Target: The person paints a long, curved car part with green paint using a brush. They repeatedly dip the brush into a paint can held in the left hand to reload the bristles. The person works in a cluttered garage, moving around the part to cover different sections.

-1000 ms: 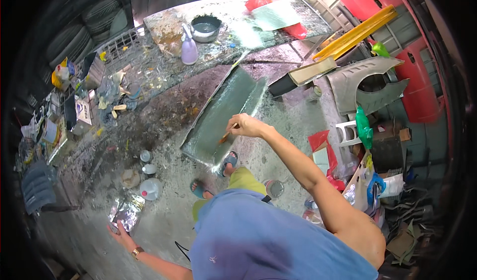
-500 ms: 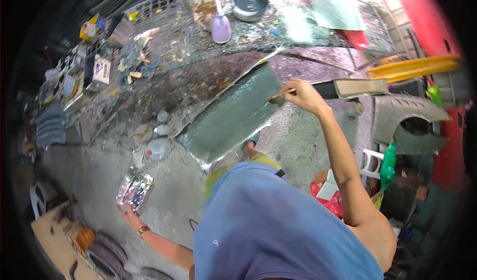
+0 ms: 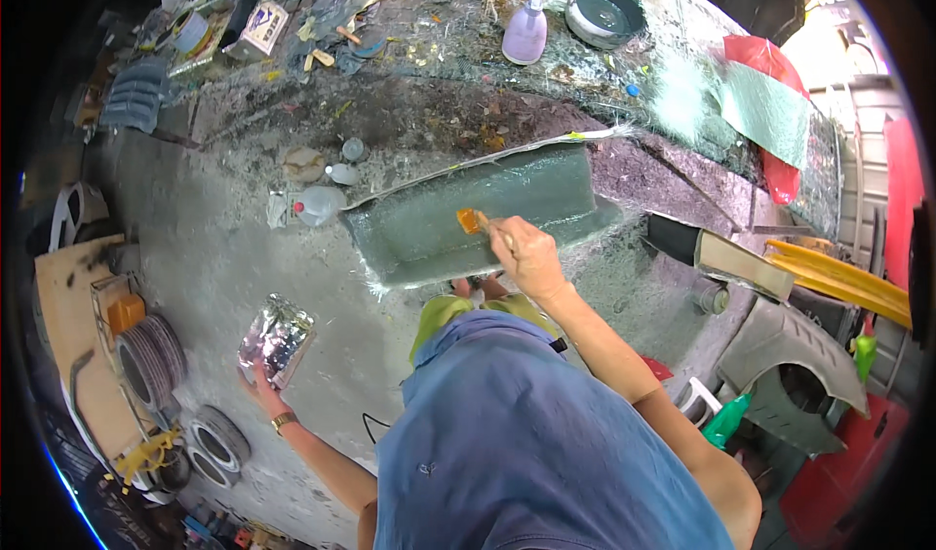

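Observation:
My right hand [image 3: 528,257] grips a paintbrush [image 3: 472,220], its orange-coloured head over the middle of a long, wet-looking grey-green trough-shaped piece [image 3: 409,243] with ragged pale edges, lying in front of me. Down at the left, my left hand [image 3: 261,382] holds a crumpled, shiny foil container [image 3: 283,331] out to the side; its contents cannot be made out. Beside the trough's left end stand a clear plastic jug with a red cap [image 3: 317,206], a small white bottle [image 3: 342,175] and another small container [image 3: 353,149].
Beyond lies a stained bench with a lilac spray bottle [image 3: 525,38], dark-filled basin [image 3: 604,38], red bag [image 3: 760,51] and clutter. At right lean yellow strips [image 3: 838,282] and a fender [image 3: 756,335]. At left are tyres [image 3: 146,360] and a board [image 3: 73,331].
The view has swung left, so the trough appears more crosswise and tyres show. The brush has moved from the trough's right part toward its middle. My left hand still holds the foil container.

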Motion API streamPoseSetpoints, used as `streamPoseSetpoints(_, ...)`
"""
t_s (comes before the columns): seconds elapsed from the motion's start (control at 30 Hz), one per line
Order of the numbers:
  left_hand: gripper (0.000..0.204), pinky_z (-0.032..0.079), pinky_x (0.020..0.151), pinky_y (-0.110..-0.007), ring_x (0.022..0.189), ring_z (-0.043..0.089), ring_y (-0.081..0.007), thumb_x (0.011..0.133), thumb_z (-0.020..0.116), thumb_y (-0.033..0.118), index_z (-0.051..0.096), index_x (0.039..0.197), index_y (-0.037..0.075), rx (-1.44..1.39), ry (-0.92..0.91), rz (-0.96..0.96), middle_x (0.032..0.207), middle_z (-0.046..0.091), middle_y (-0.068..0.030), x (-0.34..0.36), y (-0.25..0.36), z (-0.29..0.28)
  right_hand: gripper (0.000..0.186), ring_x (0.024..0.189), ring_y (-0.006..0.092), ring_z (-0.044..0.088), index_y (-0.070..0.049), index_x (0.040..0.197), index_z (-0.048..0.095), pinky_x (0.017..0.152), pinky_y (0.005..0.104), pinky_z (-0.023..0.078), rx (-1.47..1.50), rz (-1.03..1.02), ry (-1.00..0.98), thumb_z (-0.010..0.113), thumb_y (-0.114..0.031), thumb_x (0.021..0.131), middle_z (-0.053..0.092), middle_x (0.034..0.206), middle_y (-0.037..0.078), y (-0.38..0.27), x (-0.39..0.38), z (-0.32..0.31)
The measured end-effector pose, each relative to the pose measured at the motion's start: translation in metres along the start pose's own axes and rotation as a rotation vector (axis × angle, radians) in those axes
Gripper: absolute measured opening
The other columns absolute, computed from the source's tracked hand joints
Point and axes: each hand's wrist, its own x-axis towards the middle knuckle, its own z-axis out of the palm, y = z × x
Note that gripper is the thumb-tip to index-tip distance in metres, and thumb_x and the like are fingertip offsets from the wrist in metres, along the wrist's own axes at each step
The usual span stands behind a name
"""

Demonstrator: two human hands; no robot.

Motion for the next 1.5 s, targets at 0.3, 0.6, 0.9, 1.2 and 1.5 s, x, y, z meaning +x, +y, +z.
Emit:
streamPoseSetpoints(0.3, 0.09, 0.045, 0.091, -0.043, 0.117, 0.051, -0.0329, 0.079, 0.066, 0.045, 0.02, 0.146, 0.006, 0.002, -0.01, -0.023, 0.137, 0.04, -0.0224, 0.011, -0.034, 0.014, 0.011, 0.067, 0.0258, 0.063, -0.002, 0.093, 0.063, 0.061, 0.0332, 0.049, -0.004, 0.192, 0.08, 0.06, -0.01, 0.087, 0.065, 0.081, 0.015, 0.007, -0.003, -0.041)
streamPoseSetpoints(0.6, 0.086, 0.045, 0.089, -0.033, 0.107, 0.056, -0.0242, 0.081, 0.069, 0.036, 0.023, 0.143, -0.001, 0.021, -0.061, -0.027, 0.131, 0.045, -0.0227, 0.025, -0.055, 0.015, 0.015, 0.059, 0.0059, 0.054, -0.001, 0.093, 0.067, 0.054, 0.0231, 0.044, 0.026, 0.257, 0.138, 0.058, -0.013, 0.091, 0.061, 0.064, 0.002, -0.005, -0.003, -0.078)
streamPoseSetpoints(0.9, 0.08, 0.043, 0.091, -0.031, 0.104, 0.057, -0.0234, 0.082, 0.068, 0.034, 0.028, 0.141, -0.003, -0.001, -0.017, 0.06, 0.125, 0.049, -0.0208, 0.039, -0.082, 0.016, 0.011, 0.069, 0.0301, 0.064, -0.001, 0.091, 0.064, 0.063, 0.0356, 0.05, -0.045, 0.088, 0.017, 0.061, -0.011, 0.087, 0.065, 0.081, 0.016, -0.026, 0.022, 0.012)
streamPoseSetpoints(1.2, 0.078, 0.042, 0.061, -0.025, 0.076, 0.053, -0.0135, 0.08, 0.069, 0.041, 0.035, 0.141, 0.006, -0.123, 0.084, 0.108, 0.095, 0.056, -0.0077, 0.014, -0.084, 0.025, 0.015, 0.057, 0.0068, 0.054, 0.002, 0.092, 0.065, 0.052, 0.0237, 0.043, -0.065, 0.102, 0.126, 0.058, -0.012, 0.091, 0.06, 0.063, 0.004, 0.003, 0.023, -0.02)
streamPoseSetpoints(1.5, 0.082, 0.039, 0.057, -0.024, 0.082, 0.058, -0.0135, 0.082, 0.067, 0.037, 0.026, 0.145, 0.005, 0.053, 0.096, -0.089, 0.105, 0.062, -0.0115, -0.026, -0.119, -0.001, 0.017, 0.058, 0.0045, 0.054, -0.001, 0.092, 0.067, 0.051, 0.0206, 0.042, 0.081, 0.267, 0.182, 0.059, -0.016, 0.091, 0.061, 0.065, 0.001, 0.045, 0.028, -0.078)
